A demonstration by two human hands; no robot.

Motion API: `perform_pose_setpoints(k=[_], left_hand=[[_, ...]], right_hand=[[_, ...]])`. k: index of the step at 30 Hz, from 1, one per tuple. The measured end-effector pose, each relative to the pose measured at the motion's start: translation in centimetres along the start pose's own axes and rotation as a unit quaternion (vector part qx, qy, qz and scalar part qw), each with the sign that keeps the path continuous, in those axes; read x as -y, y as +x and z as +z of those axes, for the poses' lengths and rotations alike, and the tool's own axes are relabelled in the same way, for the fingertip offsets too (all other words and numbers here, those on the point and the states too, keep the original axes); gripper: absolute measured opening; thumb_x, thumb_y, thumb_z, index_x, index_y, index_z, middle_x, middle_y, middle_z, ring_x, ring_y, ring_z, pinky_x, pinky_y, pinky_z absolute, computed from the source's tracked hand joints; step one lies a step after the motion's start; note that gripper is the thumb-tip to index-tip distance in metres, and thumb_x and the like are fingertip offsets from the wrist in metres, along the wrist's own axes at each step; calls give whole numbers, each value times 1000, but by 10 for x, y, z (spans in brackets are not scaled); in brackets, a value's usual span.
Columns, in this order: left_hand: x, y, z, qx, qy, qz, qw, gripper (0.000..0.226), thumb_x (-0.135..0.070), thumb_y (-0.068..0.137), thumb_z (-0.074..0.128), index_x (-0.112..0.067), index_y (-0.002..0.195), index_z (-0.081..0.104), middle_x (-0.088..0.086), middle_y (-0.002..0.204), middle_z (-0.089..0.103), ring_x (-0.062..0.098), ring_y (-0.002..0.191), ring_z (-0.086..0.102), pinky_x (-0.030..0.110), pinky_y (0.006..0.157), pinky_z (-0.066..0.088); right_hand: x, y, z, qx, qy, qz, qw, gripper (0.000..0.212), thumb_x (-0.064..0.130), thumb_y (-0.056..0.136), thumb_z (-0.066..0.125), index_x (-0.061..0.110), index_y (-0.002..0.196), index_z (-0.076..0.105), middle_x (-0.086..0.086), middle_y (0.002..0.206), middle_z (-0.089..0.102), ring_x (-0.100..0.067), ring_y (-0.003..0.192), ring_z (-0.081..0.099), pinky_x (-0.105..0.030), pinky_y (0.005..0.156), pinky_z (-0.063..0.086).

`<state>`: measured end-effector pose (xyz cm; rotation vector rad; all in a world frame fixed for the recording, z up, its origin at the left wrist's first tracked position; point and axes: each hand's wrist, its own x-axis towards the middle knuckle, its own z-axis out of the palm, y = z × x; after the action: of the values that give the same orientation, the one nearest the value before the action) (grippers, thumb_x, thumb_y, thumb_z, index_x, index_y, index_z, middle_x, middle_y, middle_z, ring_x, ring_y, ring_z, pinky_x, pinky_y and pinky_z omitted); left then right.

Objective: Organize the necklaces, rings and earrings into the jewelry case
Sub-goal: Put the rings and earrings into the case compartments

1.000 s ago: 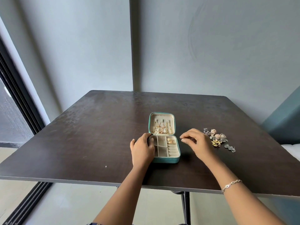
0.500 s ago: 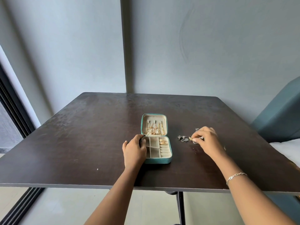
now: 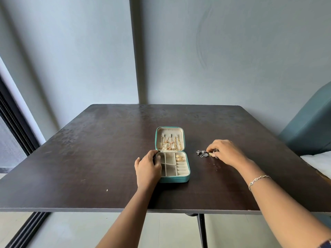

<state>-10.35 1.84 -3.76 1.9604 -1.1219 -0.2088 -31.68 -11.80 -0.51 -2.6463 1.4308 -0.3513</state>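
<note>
1. Teal square jewelry case (image 3: 174,179) lies open near the middle of a dark brown wooden table (image 3: 89,158), with its lid tilted back away from the person.
2. Thin gold necklaces (image 3: 169,143) hang side by side on the cream lining of the lid.
3. Its cream base is split into compartments; small gold pieces (image 3: 179,157) sit in the far right one, and padded ring rolls (image 3: 181,169) fill the near right section.
4. At the left edge of the base, the left hand (image 3: 147,169) grips the case, its fingers curled over the rim and the thumb out to the side.
5. Well to the right of the case, the right hand (image 3: 225,153) rests on the table with its fingers bent, the fingertips pinching a small gold trinket (image 3: 211,154).
6. A cluster of silver jewelry (image 3: 201,153) lies on the table just beside that trinket, between the right hand and the case.
7. A silver link bracelet (image 3: 258,180) circles the right wrist.
8. A tiny white speck (image 3: 107,190) lies on the table near its front edge, left of the left forearm.
9. Behind the table stands a plain grey wall (image 3: 232,51); a teal upholstered piece (image 3: 311,127) and white fabric (image 3: 318,161) show at the right, and a black window frame (image 3: 16,122) at the left.
</note>
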Motion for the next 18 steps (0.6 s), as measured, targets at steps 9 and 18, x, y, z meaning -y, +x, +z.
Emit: perform_pose_setpoints(k=[9, 18], left_hand=[[-1, -1, -1, -2, 3, -3, 1000, 26, -18, 95, 44, -13, 115, 60, 5, 104, 69, 24, 97, 58, 39, 108, 25], [-2, 0, -1, -3, 1, -3, 1000, 27, -18, 95, 43, -14, 116, 59, 4, 105, 69, 22, 98, 58, 38, 108, 24]], right_hand=[[-1, 1, 1, -38, 67, 3, 997, 21, 11, 88, 51, 21, 101, 65, 3, 84, 71, -19, 87, 63, -26, 71, 43], [-7, 4, 5, -68, 143, 47, 986, 20, 8, 85, 55, 22, 87, 69, 2, 80, 69, -17, 76, 60, -24, 63, 41]])
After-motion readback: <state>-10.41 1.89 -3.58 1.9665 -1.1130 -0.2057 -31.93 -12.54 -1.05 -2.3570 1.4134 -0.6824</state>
